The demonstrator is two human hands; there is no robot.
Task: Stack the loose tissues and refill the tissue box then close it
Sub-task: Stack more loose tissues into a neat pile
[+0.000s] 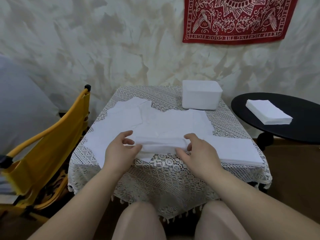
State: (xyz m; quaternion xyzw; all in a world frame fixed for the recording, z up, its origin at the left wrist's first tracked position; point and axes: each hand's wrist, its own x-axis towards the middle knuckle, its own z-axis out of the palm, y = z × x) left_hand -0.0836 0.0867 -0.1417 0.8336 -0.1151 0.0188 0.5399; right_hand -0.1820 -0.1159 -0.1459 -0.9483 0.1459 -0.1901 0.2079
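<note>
Several loose white tissues (155, 122) lie spread over the middle of the lace-covered table (173, 179). At its front I hold a folded white tissue (161, 143) between both hands: my left hand (121, 149) pinches its left end, my right hand (197, 151) its right end. A neat stack of tissues (237, 149) rests at the table's right front, just right of my right hand. The white tissue box (201, 97) stands at the back right of the table, its lid side not discernible.
A black round side table (303, 118) at the right carries another tissue stack (268, 114). A yellow folding chair (46, 149) stands close to the table's left. A red bandana (239, 19) hangs on the wall behind.
</note>
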